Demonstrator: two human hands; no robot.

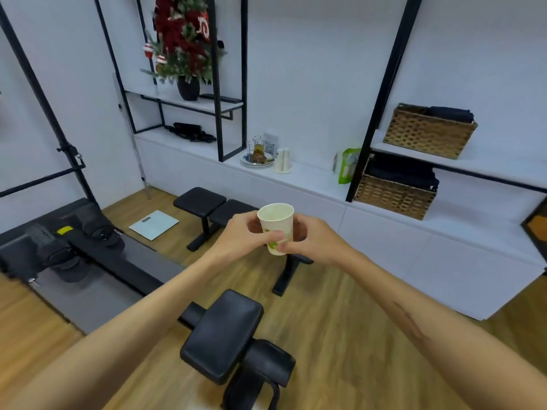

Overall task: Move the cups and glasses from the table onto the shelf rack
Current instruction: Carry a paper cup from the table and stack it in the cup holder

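You are holding a white paper cup with a green leaf print (276, 227) out in front of you, upright, mouth open to the camera, both arms extended at about chest height. Your left hand (242, 235) is curling around the cup's left side, fingers wrapping toward its lower front; your right hand (313, 238) is gripping the right side, fingertips meeting the cup near its base. Both hands are closing on the same cup, nearly touching each other beneath it. The cup is hanging in the air above the wooden plank floor (340, 335), resting on no surface. Below and behind it, a black padded exercise bench (201, 202) is standing on the floor; a second black padded seat (222, 332) is sitting closer to you. Along the far wall a long white low ledge (310, 184) is running under the black metal-framed shelf rack (231, 84). On that ledge, a small tray with glassware (257, 156) is standing just beside a stack of white cups (282, 161). Further right, a woven wicker basket (429, 131) is resting on a white shelf, with another wicker basket (395, 196) below it.
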